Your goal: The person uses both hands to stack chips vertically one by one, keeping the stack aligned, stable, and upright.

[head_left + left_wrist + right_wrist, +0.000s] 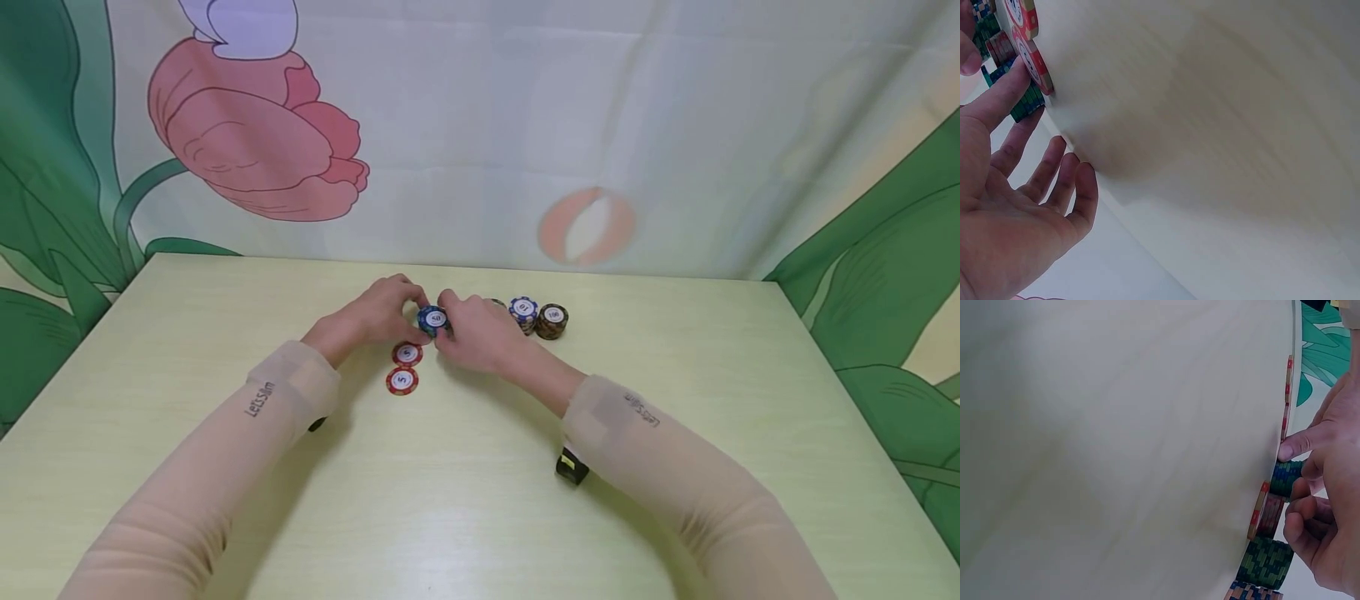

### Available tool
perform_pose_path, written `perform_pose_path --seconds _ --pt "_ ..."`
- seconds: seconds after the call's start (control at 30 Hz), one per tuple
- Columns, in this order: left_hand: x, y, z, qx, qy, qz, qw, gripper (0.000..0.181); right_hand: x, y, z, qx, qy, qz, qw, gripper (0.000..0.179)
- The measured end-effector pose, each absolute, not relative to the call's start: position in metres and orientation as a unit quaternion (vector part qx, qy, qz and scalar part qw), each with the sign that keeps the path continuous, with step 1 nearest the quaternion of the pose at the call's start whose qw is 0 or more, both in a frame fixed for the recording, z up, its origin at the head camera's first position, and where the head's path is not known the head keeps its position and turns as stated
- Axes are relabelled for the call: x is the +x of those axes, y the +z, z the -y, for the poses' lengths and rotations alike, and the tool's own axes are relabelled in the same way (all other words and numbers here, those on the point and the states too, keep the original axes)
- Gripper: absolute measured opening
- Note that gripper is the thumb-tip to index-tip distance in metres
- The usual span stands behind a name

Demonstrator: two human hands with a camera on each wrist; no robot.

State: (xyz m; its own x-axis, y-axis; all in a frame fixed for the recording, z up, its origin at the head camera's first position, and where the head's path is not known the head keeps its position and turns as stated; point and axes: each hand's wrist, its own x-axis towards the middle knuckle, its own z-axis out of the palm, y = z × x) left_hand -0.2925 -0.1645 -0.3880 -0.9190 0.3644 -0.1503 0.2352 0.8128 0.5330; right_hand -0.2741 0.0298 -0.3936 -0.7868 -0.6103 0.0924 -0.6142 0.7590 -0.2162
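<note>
In the head view, a short stack of blue poker chips (432, 319), marked 50 on top, stands between both hands. My left hand (378, 312) pinches it from the left with thumb and index finger; the other fingers (1086, 187) are bent and hold nothing. From the right, my right hand (483, 333) grips the same stack, its thumb at one side and curled fingers (1297, 528) at the other. Two red chips (402, 381), marked 5, lie flat just in front of the stack. Beside it, a dark red stack (1270, 515) and another red chip (1259, 509) show in the right wrist view.
To the right of the hands stand a blue-and-white chip stack (523, 308) marked 10 and a dark stack (552, 319) marked 100. A green stack (1266, 562), mostly hidden by the right hand in the head view, is near them. A printed curtain (465, 125) hangs behind the table.
</note>
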Motion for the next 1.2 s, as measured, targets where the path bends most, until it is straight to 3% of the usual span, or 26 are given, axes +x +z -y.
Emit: perform_pose_path --seconds 0.23,1.2 --pt "-0.2922 -0.3873 0.1645 0.158 0.258 -0.945 0.122 0.036 -0.2721 -0.3925 -0.0307 0.327 0.125 0.936 0.022 0.014" --pt "-0.2911 -0.3881 0.1635 0.151 0.256 -0.947 0.125 0.038 -0.2725 -0.3937 -0.0318 0.322 0.108 0.940 0.038 0.016"
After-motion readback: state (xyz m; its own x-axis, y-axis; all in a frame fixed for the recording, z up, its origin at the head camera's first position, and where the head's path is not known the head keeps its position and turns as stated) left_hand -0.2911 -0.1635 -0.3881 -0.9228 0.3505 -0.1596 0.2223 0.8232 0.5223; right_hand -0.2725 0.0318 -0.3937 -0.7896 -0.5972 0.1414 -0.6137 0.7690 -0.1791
